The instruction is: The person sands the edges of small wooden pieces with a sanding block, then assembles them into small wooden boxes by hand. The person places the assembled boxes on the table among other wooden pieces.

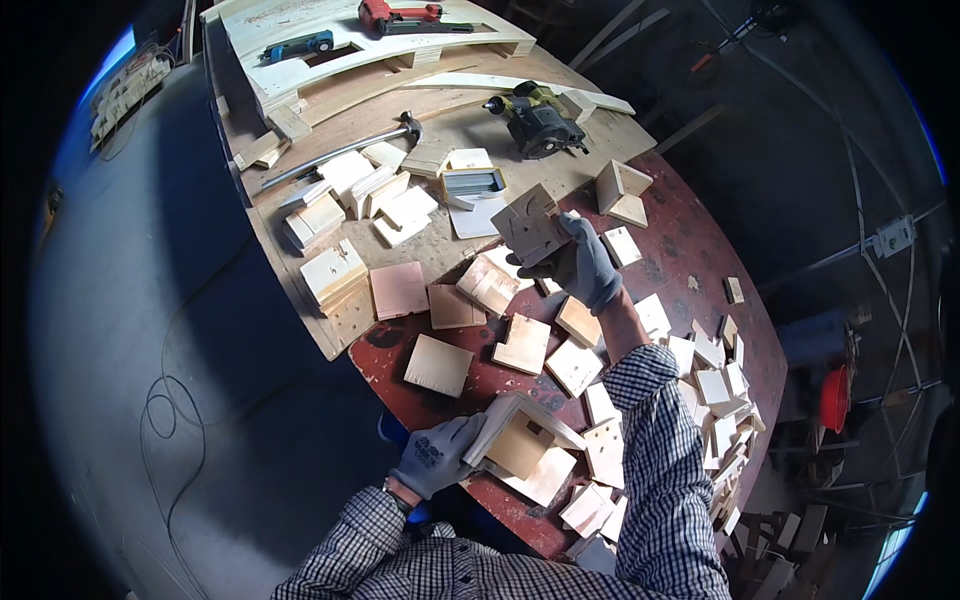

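My left hand (436, 458), in a grey work glove, is closed on the side of a small wooden box (522, 445) at the table's near edge. The box looks made of thin boards, and its inside faces up. Farther off, my right hand (590, 262), also gloved, grips a square wooden board (532, 224) by its right edge, raised above the table. Dark marks and a notch-like line show on that board. Beneath it lie several loose wooden blocks, among them a reddish one (490, 284) and a pale one (522, 344).
A claw hammer (345, 152), a yellow-black power tool (540, 120) and a tray of nail strips (473, 184) lie on the far board. Red (400, 18) and blue (298, 46) nail guns sit at the back. Many wood offcuts (725, 390) pile up on the right.
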A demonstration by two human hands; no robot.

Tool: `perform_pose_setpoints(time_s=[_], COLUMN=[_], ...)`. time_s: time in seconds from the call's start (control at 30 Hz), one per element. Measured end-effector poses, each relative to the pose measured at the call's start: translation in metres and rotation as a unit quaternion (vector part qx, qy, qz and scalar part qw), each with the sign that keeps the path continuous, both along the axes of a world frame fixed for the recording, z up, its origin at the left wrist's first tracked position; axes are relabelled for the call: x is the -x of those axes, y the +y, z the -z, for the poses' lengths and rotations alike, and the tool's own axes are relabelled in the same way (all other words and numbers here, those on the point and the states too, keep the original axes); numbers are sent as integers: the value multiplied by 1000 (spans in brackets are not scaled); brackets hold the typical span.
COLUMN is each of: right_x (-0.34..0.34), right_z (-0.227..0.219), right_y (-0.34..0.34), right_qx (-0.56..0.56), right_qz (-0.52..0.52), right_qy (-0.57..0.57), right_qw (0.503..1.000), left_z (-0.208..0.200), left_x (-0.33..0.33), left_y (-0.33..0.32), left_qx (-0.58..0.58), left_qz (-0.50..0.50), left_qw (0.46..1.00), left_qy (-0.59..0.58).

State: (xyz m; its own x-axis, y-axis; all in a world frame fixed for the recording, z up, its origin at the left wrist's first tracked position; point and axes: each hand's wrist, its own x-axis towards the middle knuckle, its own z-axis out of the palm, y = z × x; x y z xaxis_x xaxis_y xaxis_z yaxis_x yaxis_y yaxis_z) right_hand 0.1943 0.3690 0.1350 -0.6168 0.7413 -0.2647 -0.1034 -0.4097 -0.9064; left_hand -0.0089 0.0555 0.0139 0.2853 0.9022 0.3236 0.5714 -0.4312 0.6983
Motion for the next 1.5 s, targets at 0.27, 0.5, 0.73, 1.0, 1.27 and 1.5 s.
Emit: perform_pose_setpoints(time_s=[0.27,0.5,0.73,1.0,1.27,1.5], right_x=[-26,-39,-54,-63,-39,-37], right_z=[-64,-80,-67,-31,-4,20], right_y=[-133,-187,-257,-323,-319,-357], right_qx=[15,-16,-83,-130,-389,-454], right_qz=[108,139,226,166,144,272], right_qy=[88,105,-130,-338,-566,-553], right_qw=[990,985,962,917,712,643], left_z=[16,19,19,18,17,15], left_x=[-2,-5,0,-2,-3,-4], left_y=[0,1,1,2,3,2], left_qx=[-39,-14,9,-3,-13,-1], left_qz=[-31,-29,-10,-16,-31,-35], left_qw=[999,999,1000,1000,999,999], left_qy=[3,39,5,-10,1,-3])
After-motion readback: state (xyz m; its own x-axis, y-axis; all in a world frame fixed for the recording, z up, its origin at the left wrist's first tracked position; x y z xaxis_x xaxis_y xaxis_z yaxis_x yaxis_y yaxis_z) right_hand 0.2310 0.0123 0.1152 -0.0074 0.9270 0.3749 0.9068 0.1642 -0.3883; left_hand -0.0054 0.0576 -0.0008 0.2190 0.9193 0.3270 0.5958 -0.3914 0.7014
